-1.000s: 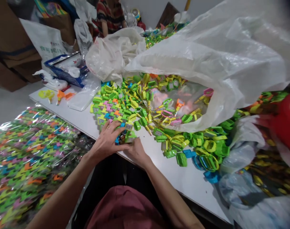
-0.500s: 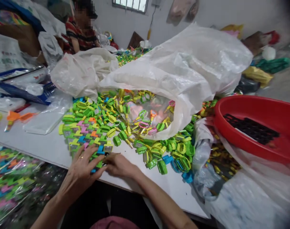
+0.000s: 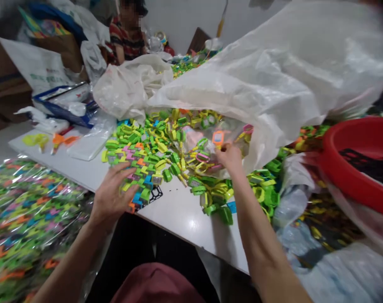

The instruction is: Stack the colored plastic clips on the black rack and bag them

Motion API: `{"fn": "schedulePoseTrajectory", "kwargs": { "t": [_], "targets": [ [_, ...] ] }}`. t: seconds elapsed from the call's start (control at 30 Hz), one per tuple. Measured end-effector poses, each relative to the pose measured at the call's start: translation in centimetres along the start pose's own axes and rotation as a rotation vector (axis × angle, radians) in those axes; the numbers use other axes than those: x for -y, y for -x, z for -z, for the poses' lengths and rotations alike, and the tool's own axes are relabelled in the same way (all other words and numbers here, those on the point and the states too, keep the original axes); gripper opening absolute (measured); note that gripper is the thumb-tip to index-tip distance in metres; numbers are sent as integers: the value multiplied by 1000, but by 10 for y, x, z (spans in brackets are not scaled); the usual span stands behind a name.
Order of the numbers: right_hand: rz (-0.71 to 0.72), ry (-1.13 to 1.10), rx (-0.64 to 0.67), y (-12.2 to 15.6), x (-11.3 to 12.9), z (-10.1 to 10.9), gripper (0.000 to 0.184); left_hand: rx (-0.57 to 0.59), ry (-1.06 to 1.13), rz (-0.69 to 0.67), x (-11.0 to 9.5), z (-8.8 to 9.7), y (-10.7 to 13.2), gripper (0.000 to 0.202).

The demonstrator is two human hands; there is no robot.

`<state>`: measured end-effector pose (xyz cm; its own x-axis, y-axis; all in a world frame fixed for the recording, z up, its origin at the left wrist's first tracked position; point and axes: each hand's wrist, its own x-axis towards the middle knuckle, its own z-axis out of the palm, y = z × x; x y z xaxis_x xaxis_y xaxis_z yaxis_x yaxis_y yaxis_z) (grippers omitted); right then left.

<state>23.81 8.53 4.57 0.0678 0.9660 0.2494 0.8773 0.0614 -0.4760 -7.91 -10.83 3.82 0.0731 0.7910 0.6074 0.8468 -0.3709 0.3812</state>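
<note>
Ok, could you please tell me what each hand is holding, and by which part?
The left hand grips plastic toy watches by their sides; what the right hand pinches cannot be told.

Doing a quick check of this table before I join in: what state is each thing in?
Left hand: curled over the plastic pieces, touching them.
Right hand: fingers pinched together, at the sack's mouth.
White plastic sack: open, pieces spilling out.
Green and yellow plastic pieces: in tidy rows near the left hand, loose further right.
Red plastic basin: holds black lattice pieces.
Clear plastic bag: full of coloured pieces.
</note>
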Motion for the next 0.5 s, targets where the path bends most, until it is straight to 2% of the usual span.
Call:
{"fn": "schedulePoseTrajectory", "kwargs": {
  "t": [0.07,0.13,0.17,0.2,0.27,0.37,0.5],
  "targets": [
    [58,-328,53,40,15,-5,29,147,6,-27,-5,0,-7,34],
    [160,-627,209,93,35,-23,29,351,-21,-99,-8,-6,-9,36],
    [210,-724,352,120,44,-37,25,412,-41,-113,-9,-11,-9,36],
    [259,-783,485,145,53,-53,20,437,-58,-111,-9,-15,-7,36],
    [228,-794,560,181,66,-84,15,424,-61,-109,-8,-21,-4,36],
    [197,-754,547,194,72,-109,11,411,-27,-129,-6,-22,-1,41],
    [296,-648,617,177,79,-99,16,416,-34,-100,-8,-23,1,43]
  ]
}}
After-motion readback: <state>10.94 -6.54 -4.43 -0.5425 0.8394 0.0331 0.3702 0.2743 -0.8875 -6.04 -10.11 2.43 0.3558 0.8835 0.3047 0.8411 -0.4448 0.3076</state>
